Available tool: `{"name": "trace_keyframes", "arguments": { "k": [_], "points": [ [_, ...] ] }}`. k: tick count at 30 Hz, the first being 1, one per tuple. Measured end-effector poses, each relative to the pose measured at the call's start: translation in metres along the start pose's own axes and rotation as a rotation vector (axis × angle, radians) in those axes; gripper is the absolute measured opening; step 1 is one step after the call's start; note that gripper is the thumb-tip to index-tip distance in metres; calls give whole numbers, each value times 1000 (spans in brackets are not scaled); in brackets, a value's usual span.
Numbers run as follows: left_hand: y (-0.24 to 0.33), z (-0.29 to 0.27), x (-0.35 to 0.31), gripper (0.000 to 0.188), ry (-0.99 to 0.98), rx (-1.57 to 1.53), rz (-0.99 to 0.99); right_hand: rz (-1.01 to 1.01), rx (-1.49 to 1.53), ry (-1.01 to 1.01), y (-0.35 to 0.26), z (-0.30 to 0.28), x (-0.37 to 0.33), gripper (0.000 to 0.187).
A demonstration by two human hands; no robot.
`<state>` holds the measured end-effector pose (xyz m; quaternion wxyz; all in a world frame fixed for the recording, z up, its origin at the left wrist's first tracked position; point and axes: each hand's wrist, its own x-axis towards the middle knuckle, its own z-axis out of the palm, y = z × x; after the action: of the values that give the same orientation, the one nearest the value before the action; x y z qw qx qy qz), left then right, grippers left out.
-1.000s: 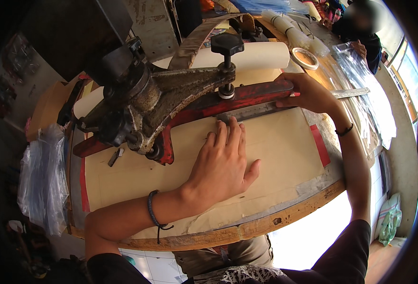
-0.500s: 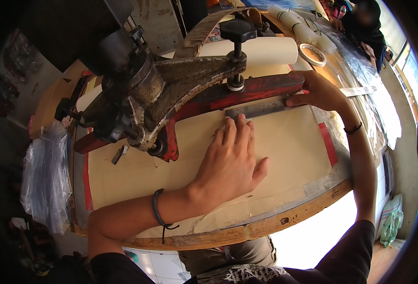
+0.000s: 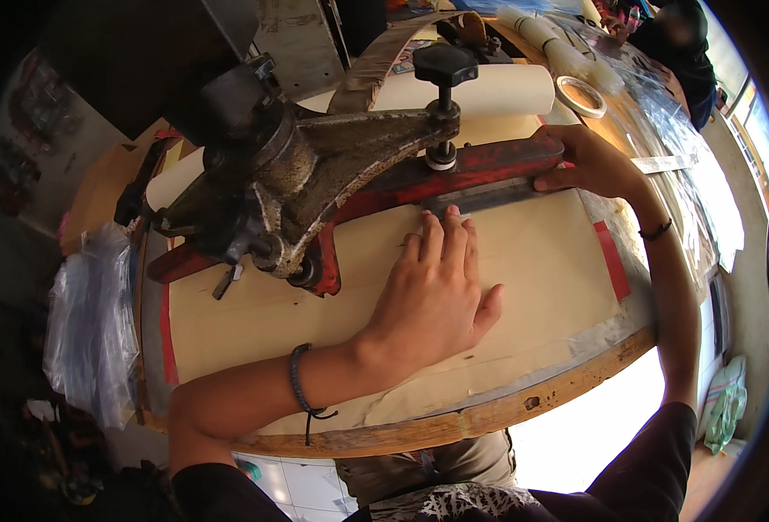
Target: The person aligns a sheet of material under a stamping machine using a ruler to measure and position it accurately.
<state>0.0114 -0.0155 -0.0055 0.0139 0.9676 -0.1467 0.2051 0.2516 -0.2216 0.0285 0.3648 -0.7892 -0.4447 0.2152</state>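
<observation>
A dark flat metal strip lies along the near side of a red bar, on a beige sheet. My left hand rests palm down on the sheet, fingers stretched out. Its fingertips touch the strip's left end, while its thumb stands apart to the right. At the bar's right end, my right hand is closed round the bar, with the thumb against the strip's right end. Its other fingers are mostly hidden behind the bar. A heavy, worn metal arm with a black knob holds the bar from above.
Red tape marks the sheet's right side. A small dark piece lies near its left side. Behind the bar are a cream roll and a tape roll. Clear plastic hangs at the left; a person sits far right.
The whole view has shifted slightly to the right. Both hands keep their places on the strip and the bar.
</observation>
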Motion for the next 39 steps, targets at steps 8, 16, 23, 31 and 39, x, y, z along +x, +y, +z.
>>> {"name": "trace_keyframes", "arguments": {
  "k": [8,16,23,31,39],
  "points": [
    [-1,-2,0,67,-12,22,0,200,-126,53,-19,0,3,45],
    [0,-1,2,67,-30,-8,-13,143,-37,35,1,3,7,48],
    [0,-2,4,66,-28,0,3,26,-90,137,-13,20,2,50],
    [-2,-6,5,66,-50,18,2,84,-3,173,-18,26,7,42],
    [1,-3,4,67,-30,14,-8,113,-42,134,-20,21,6,59]
  ]
}}
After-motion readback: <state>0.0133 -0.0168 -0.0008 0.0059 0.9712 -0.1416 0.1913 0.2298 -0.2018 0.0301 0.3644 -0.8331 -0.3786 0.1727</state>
